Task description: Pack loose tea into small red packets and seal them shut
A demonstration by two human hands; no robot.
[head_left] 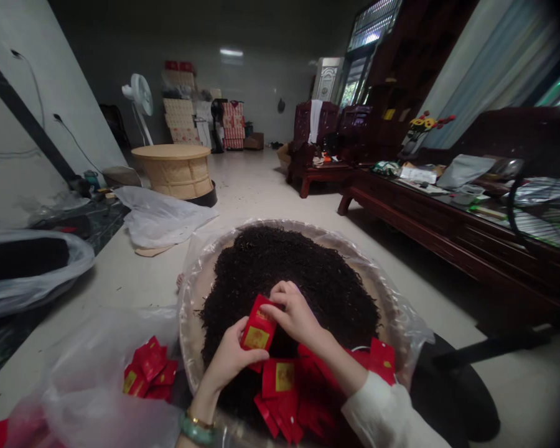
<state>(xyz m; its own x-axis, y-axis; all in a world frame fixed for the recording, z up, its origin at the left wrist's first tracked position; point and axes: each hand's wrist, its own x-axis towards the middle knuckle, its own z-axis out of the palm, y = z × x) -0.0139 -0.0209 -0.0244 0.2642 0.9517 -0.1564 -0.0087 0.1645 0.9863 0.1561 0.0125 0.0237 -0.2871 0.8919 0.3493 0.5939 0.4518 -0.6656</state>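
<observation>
My left hand (237, 353) grips a small red packet (257, 325) with a gold square by its lower part, fingers behind and thumb at the bottom corner. At the packet's top end, my right hand (293, 310) has its fingers curled and its thumb on the front; the top edge is partly hidden. Both hands are over a large round basket (190, 348) lined with clear plastic. Dark, twisted dried leaves that look like loose tea (298, 261) are heaped in it. More red packets (280, 398) lie at its near side, partly under my right forearm.
A plastic bag (98, 373) with several red packets (152, 367) sits at the left. Further left is a plastic-lined container (81, 264) of dark material. A woven drum-shaped stand (172, 171) and a fan (140, 93) stand beyond. A long wooden table (420, 230) runs along the right.
</observation>
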